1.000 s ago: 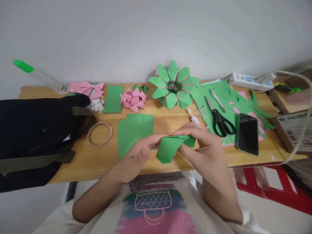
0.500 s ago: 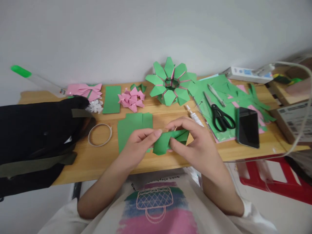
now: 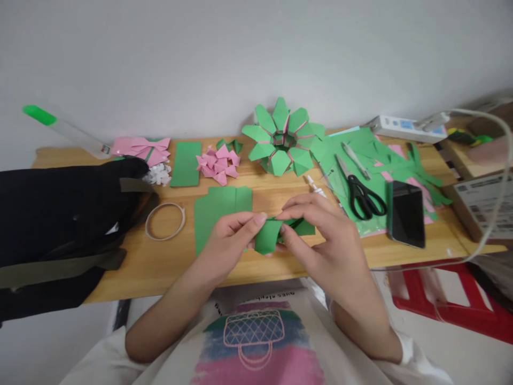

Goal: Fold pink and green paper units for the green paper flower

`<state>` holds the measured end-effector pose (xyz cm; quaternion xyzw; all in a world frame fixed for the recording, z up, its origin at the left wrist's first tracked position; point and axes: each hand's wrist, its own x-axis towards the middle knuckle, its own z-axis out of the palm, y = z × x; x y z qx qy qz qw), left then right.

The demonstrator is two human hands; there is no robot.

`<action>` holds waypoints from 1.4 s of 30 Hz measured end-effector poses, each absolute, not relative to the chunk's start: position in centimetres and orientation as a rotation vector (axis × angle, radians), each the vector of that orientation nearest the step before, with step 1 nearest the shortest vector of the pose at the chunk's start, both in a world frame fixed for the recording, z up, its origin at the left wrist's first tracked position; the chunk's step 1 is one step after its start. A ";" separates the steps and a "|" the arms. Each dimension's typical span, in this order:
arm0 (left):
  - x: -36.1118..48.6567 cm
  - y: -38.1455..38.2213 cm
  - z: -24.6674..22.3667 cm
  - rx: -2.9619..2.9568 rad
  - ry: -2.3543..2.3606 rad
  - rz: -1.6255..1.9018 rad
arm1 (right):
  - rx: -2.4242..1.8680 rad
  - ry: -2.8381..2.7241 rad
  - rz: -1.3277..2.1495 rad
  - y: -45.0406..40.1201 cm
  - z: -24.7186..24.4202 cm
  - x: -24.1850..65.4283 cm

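A folded piece of green paper [image 3: 267,236] is held between my two hands above the front of the wooden table. My left hand [image 3: 231,235] pinches its left end between thumb and fingers. On the other side, my right hand [image 3: 320,227] has thumb and fingertips closed on the folds, and part of the paper shows beneath the fingers. Green paper sheets [image 3: 218,206] lie flat just behind my left hand. A glue tube [image 3: 315,184] rests behind my right hand, partly hidden by it.
A green paper flower shape [image 3: 280,160] stands at the back. Pink folded pieces [image 3: 218,166] and a tape roll [image 3: 146,227] lie leftward, near a black bag [image 3: 60,214]. Scissors [image 3: 360,198], a cutter [image 3: 356,159] and a phone [image 3: 406,214] are on the right.
My right fingers have moved inward along the top edge of the green paper, toward my left hand. The paper's right end now shows lower, under my right fingers.
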<state>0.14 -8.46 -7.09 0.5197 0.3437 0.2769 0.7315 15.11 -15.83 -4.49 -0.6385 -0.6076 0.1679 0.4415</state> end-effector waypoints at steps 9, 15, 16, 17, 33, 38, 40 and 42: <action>0.1 -8.7 -7.2 1.106 0.775 0.645 | -1.592 -1.540 0.351 -15.8 -4.3 15.0; 0.2 -8.6 -6.9 1.098 0.809 0.638 | -1.548 -1.429 0.544 -16.4 -3.5 15.3; 0.2 -8.6 -6.8 1.090 0.803 0.628 | -1.526 -1.362 0.598 -16.5 -3.5 15.5; 0.2 -8.6 -6.7 1.084 0.796 0.619 | -1.500 -1.287 0.647 -16.6 -3.5 15.7; -0.1 -7.9 -5.4 1.122 0.785 0.446 | -1.458 -1.544 1.401 -13.3 -1.5 20.6; 0.0 -7.9 -5.6 1.126 0.792 0.481 | -1.451 -1.548 1.400 -13.3 -1.6 20.4; 0.0 -7.9 -5.6 1.118 0.797 0.471 | -1.453 -1.556 1.398 -13.2 -1.7 20.4; 0.0 -7.9 -5.5 1.094 0.799 0.431 | -1.455 -1.571 1.398 -13.2 -1.8 20.4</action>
